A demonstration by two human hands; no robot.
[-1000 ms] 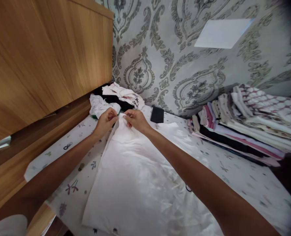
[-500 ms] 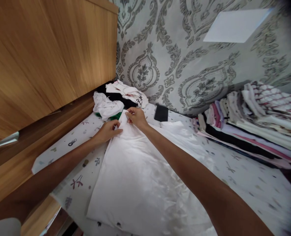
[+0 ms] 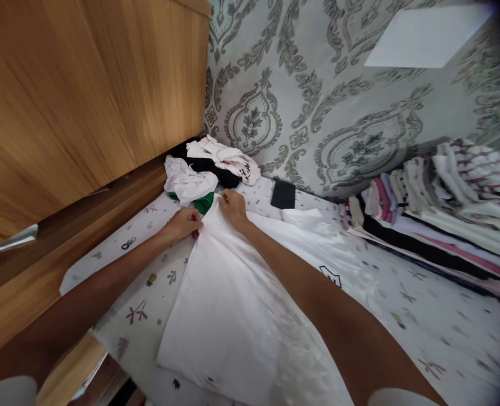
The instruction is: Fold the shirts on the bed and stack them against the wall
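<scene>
A white garment lies spread over the patterned sheet, its far edge pinched and slightly raised by both hands. My left hand is closed on the cloth at its left far edge. Just right of it, my right hand grips the far corner between thumb and fingers. Under my right forearm, more white fabric with a dark outlined print shows. Beyond the hands sits a crumpled white cloth on a green one.
Folded clothes are stacked at the right against the patterned wall. A black flat item lies near the wall. Crumpled black and white clothes sit at the back. A wooden panel stands at the left.
Both hands have closed on the cloth. The garment's right side has shifted left and folded over, uncovering a dark print and more of the sheet. The view has moved slightly.
</scene>
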